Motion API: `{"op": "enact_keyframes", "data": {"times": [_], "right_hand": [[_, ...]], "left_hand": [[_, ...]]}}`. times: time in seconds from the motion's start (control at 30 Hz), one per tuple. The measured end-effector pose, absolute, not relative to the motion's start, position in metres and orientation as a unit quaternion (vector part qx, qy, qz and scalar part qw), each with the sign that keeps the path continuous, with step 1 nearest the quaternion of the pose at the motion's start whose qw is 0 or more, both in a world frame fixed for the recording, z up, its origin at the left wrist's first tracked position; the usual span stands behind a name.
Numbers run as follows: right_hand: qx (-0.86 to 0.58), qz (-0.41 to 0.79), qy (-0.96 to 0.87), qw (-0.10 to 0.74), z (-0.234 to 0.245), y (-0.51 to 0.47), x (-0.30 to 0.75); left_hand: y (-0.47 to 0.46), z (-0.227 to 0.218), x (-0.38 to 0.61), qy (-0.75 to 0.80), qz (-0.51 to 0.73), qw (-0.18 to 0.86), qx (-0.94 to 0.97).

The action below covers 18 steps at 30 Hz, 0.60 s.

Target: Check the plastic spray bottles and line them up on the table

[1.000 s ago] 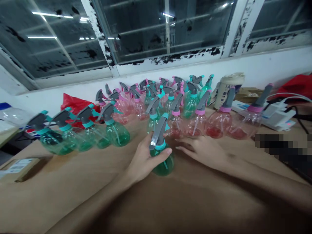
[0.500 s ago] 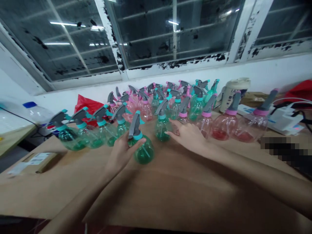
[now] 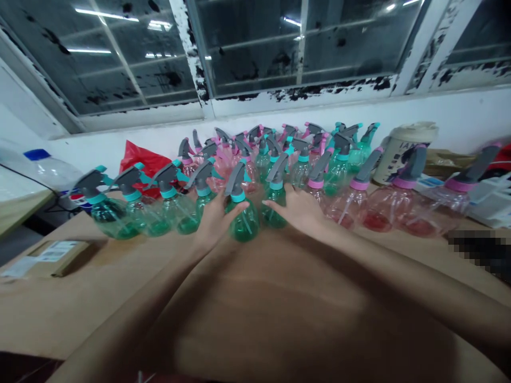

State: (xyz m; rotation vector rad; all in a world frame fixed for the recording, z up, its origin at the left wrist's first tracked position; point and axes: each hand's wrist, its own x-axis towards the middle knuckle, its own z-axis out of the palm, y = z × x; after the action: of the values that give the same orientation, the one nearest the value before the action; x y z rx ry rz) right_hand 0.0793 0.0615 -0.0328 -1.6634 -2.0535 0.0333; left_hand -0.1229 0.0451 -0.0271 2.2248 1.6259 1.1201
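The left hand (image 3: 215, 221) clasps the green bottle (image 3: 245, 224) near its neck, just beside the second bottle (image 3: 274, 219), and should guide it upright along the surface (image 3: 120, 298), though I cannot tell whether the right hand's (image 3: 304, 208) blurred grip is closed.

Toward the right corner of my desk's (image 3: 59, 319) back edge, I can read the capitals "IA" on the pale cup (image 3: 401, 154), with one more letter after them that I cannot settle; the dark marks below those are too blurred for me; near the desk's left edge, the white label (image 3: 59, 250) on the cardboard parcel (image 3: 74, 258) is too smeared to read.
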Motion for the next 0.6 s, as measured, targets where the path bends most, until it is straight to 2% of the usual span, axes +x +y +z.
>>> {"op": "enact_keyframes", "data": {"times": [0.6], "right_hand": [[-0.626, -0.018, -0.757, 0.185, -0.029, 0.048, 0.077]], "left_hand": [[0.068, -0.034, -0.119, 0.548, 0.394, 0.055, 0.736]]}}
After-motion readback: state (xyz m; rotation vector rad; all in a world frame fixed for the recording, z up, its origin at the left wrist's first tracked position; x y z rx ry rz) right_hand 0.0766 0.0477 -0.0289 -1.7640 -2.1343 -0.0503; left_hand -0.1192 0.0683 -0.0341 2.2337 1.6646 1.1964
